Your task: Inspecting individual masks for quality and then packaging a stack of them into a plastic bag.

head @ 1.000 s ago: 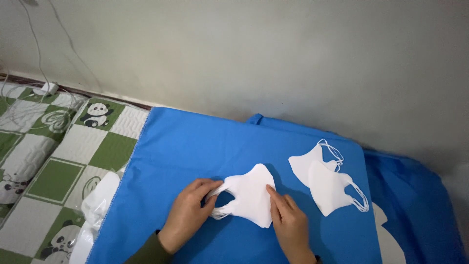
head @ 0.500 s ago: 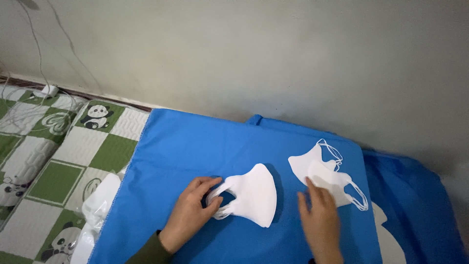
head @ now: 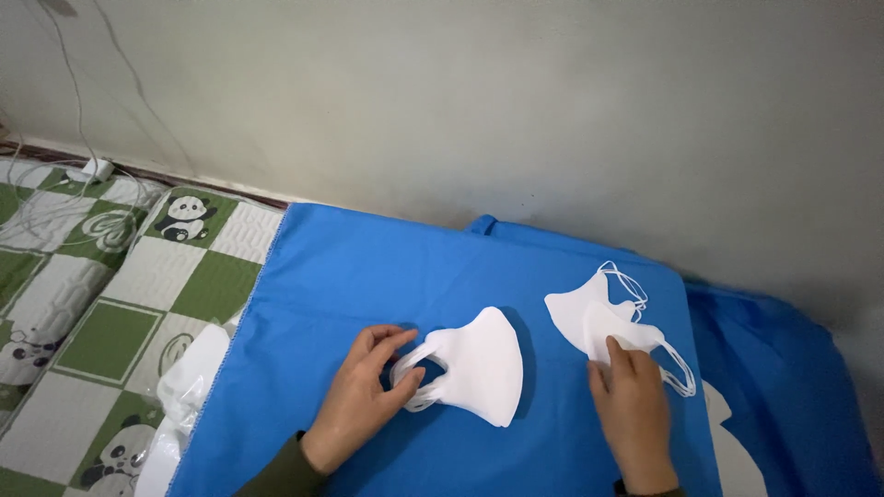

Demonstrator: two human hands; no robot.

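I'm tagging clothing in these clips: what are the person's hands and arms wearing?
Both hands are bare: no gloves, rings or watch show on the left hand or the right hand. A dark olive sleeve covers the left wrist; a dark cuff edge barely shows at the right wrist.

Ahead of you runs a plain grey-white plaster wall [head: 516,101], scuffed and slightly stained. To your left you see a quilted mat in green and white checks with panda pictures [head: 110,285], laid flat on the floor and reaching up to the wall's dark skirting strip [head: 212,179]. A thin white cable [head: 78,120] hangs down the wall to a small white plug adapter [head: 92,169] resting at the mat's far edge, and its loops trail across the checks. Near your lower left, a crumpled clear plastic bag [head: 189,387] lies on the mat, just beside the edge of the blue cloth.
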